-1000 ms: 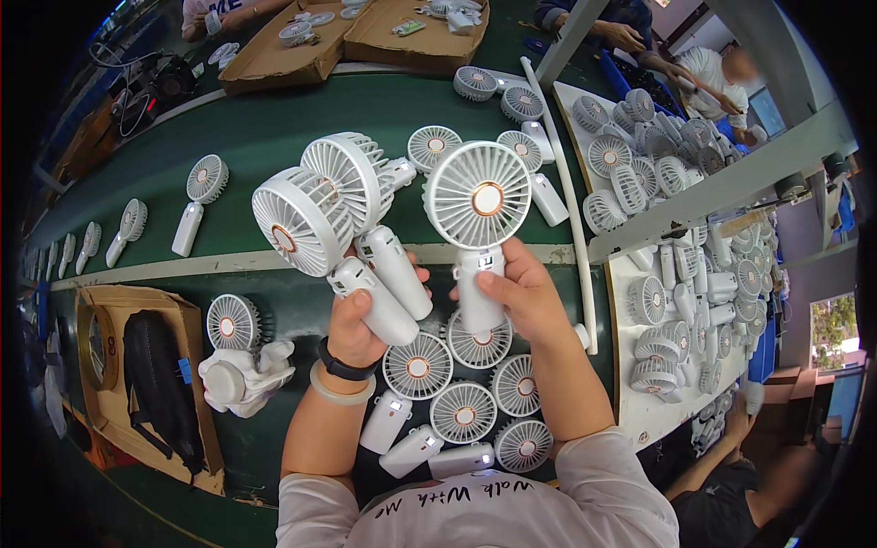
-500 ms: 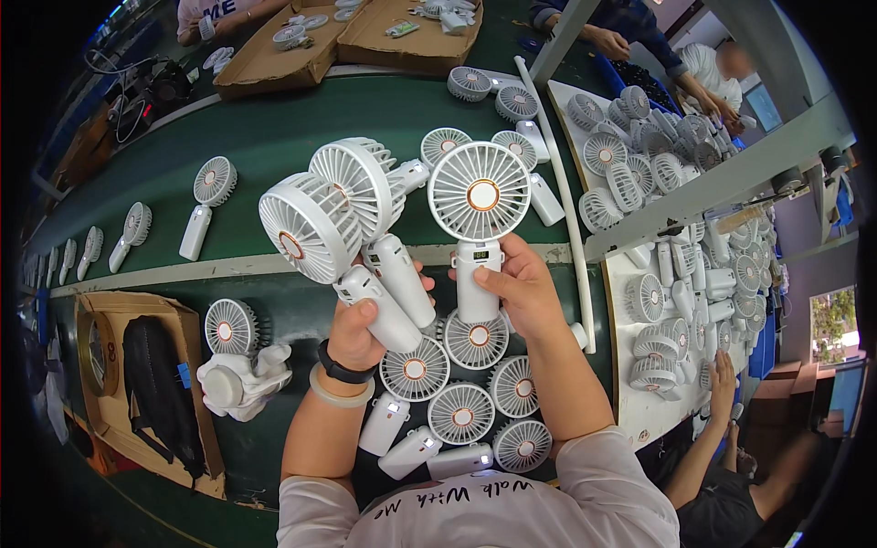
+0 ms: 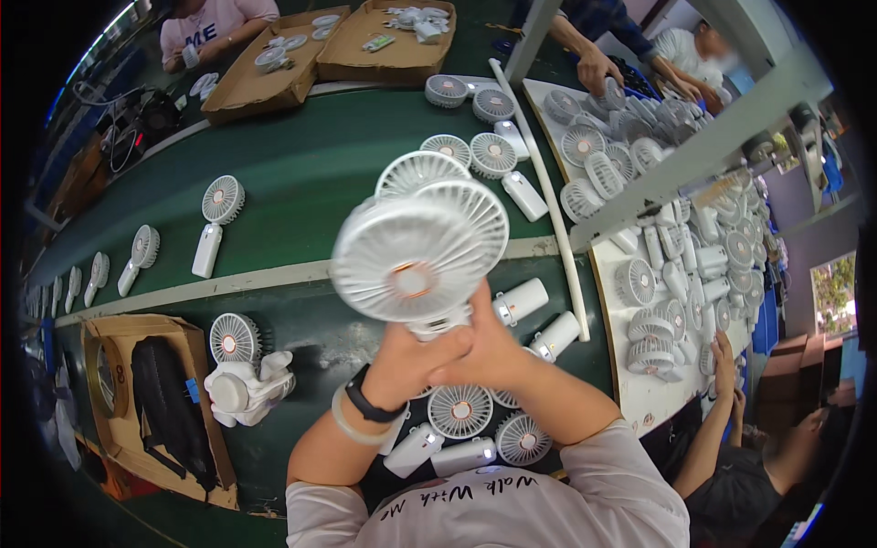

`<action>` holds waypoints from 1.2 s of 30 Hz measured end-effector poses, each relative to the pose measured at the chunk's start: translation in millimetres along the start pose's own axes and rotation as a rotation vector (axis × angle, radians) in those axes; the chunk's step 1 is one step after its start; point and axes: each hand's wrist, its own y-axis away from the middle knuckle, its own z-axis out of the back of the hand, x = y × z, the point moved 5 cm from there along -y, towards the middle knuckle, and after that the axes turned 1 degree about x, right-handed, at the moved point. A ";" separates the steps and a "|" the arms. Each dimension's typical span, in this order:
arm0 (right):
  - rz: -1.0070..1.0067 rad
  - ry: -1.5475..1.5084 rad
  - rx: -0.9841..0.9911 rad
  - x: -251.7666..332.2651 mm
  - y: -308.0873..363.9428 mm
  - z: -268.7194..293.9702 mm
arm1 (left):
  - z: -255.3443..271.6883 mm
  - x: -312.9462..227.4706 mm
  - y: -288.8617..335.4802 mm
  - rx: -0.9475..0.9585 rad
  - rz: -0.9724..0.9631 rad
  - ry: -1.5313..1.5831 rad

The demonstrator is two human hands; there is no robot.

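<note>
In front of me, my left hand (image 3: 409, 363) and my right hand (image 3: 498, 352) are closed together around a bunch of white handheld fans. The nearest fan (image 3: 402, 237) is blurred and faces me, with an orange ring at its hub. Behind it another fan (image 3: 486, 215) overlaps it, and a third fan head (image 3: 425, 166) shows above. My fingers hide most of the handles, so which hand holds which fan I cannot tell. Below my wrists several more fans (image 3: 459, 411) lie on the green table (image 3: 311, 324) near my shirt.
Handheld fans (image 3: 218, 219) stand in a line along the green belt (image 3: 301, 173). At right, piled fans (image 3: 667, 338) cover a white table behind a grey frame (image 3: 658, 201) and white tube (image 3: 557, 228). Left are a cardboard box (image 3: 206, 402) and white glove (image 3: 247, 393). Other people work nearby.
My hands, held apart with two fans in the left and one in the right, have come together, gathering the fans into one overlapping bunch. A co-worker's hand has reached the fans at upper right.
</note>
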 end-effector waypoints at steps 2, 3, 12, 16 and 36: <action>-0.111 -0.385 0.013 2.0 8.4 0.6 | -16.4 -18.8 8.2 0.052 -0.087 -0.274; -0.143 -0.556 0.028 10.5 11.9 6.2 | -25.3 -33.5 12.5 0.085 -0.150 -0.431; -0.137 -1.320 0.129 8.0 48.1 3.6 | -53.7 -20.7 38.0 -0.056 -0.185 -0.497; -0.091 -1.522 0.127 15.4 58.4 -5.1 | -65.9 -30.6 49.9 -0.109 -0.284 -0.700; -0.251 0.238 -1.378 21.5 370.9 381.5 | -37.1 28.2 172.1 -0.259 0.011 -1.226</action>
